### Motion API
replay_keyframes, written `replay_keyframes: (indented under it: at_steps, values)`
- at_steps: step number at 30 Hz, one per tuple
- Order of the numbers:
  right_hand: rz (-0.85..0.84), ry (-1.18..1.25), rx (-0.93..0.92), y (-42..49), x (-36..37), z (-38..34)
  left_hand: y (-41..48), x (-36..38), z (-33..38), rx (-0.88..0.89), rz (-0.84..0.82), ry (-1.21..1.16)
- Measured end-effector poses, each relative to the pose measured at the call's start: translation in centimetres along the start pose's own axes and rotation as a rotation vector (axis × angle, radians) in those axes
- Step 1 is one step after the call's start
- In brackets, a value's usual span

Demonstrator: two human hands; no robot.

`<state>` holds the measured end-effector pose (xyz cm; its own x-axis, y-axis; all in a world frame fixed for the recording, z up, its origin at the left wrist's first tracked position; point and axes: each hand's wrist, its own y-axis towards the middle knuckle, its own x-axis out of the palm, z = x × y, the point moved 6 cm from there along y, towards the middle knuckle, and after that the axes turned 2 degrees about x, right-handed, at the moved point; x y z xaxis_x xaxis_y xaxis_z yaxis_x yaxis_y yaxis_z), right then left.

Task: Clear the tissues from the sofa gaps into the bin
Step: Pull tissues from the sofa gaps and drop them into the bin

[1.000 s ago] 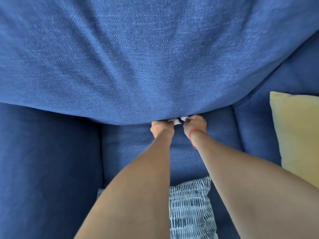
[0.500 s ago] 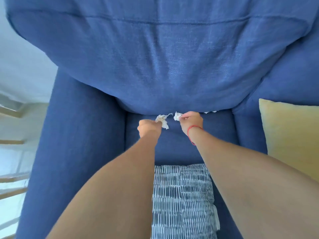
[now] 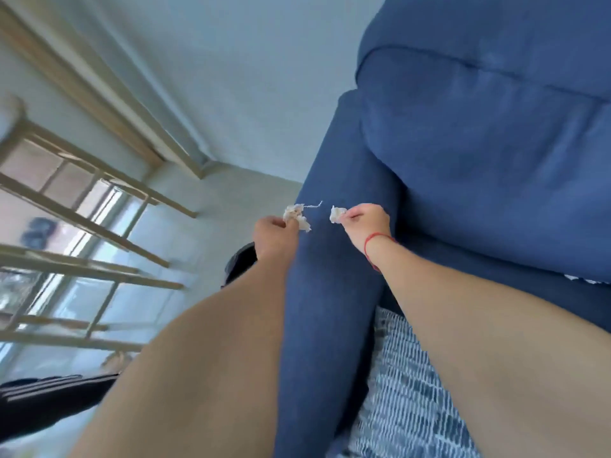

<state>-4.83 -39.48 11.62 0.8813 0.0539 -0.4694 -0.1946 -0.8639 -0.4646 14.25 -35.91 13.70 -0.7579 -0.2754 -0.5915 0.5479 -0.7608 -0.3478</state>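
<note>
Two hands [image 3: 273, 233] [image 3: 366, 219] pinching tissues [image 3: 295, 214] [image 3: 337, 214], perhaps dark bin [image 3: 240, 263]

**Larger crumpled white paper tissue** [image 3: 296, 215], pinched by the left hand [image 3: 272, 231]: thin, matt and creased, with a ragged fibrous edge and one thread-like strand.

**Smaller crumpled white paper wad** [image 3: 337, 214], pinched by the right hand [image 3: 363, 219]: the same soft matt paper.

**Dark blue woven-cloth sofa armrest** [image 3: 324, 309], directly beneath both grips: matt, with a fine weave (motion blur softens the grain).

**Blue cloth back cushion** [image 3: 479, 153], right of the grips: matt, with a stitched seam.

**Thin red cord bracelet** [image 3: 375, 237], just behind the right grip: matt.

**Blue-and-white patterned fabric cushion** [image 3: 403, 391], below the grips: ribbed, rough-looking.

**Pale wooden slatted frame** [image 3: 99, 226], left of the grips: smooth, faintly satin.
</note>
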Motion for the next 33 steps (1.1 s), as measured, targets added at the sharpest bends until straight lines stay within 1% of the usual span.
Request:
replay_keyframes:
  at_steps: [4, 9, 12, 15, 17, 19, 21, 23, 26, 28, 30, 33]
  values:
    - [-0.134, -0.065, -0.074, -0.9, 9.0, -3.9, 4.3, -5.6, -6.2, -0.114, 0.089, -0.033]
    - [-0.231, -0.184, -0.129, -1.1, 17.0, -4.9, 7.2, -8.5, -12.2, -0.220, 0.121, -0.011]
    - [-0.280, -0.269, -0.137, -1.0, 20.5, -5.0, 8.7, -9.3, -14.5, -0.269, 0.115, 0.036]
    - [-0.446, -0.458, -0.088, -1.3, 22.6, -5.0, 9.9, -9.3, -15.4, -0.337, 0.068, 0.107]
    - [-0.491, -0.491, -0.064, -1.2, 22.7, -4.8, 10.3, -9.0, -15.5, -0.376, 0.024, 0.148]
    - [-0.461, -0.450, -0.067, -0.7, 22.0, -4.9, 10.6, -8.6, -14.9, -0.342, -0.008, 0.189]
    - [-0.373, -0.365, -0.089, -0.1, 20.6, -4.9, 10.3, -7.8, -13.3, -0.259, -0.053, 0.235]
    - [-0.249, -0.272, -0.139, 0.5, 18.4, -5.1, 9.9, -6.5, -11.3, -0.178, -0.110, 0.264]
    - [-0.031, -0.160, -0.242, 1.3, 13.7, -5.4, 9.2, -4.0, -7.6, -0.060, -0.142, 0.336]
    - [0.055, -0.168, -0.274, 2.0, 10.5, -4.9, 8.3, -1.9, -4.7, 0.037, -0.149, 0.369]
    - [0.104, -0.223, -0.284, 2.7, 6.9, -3.6, 7.1, 0.8, -1.8, 0.144, -0.154, 0.393]
    - [0.180, -0.282, -0.250, 3.1, 0.5, 0.0, 3.6, 5.9, 2.1, 0.282, -0.184, 0.432]
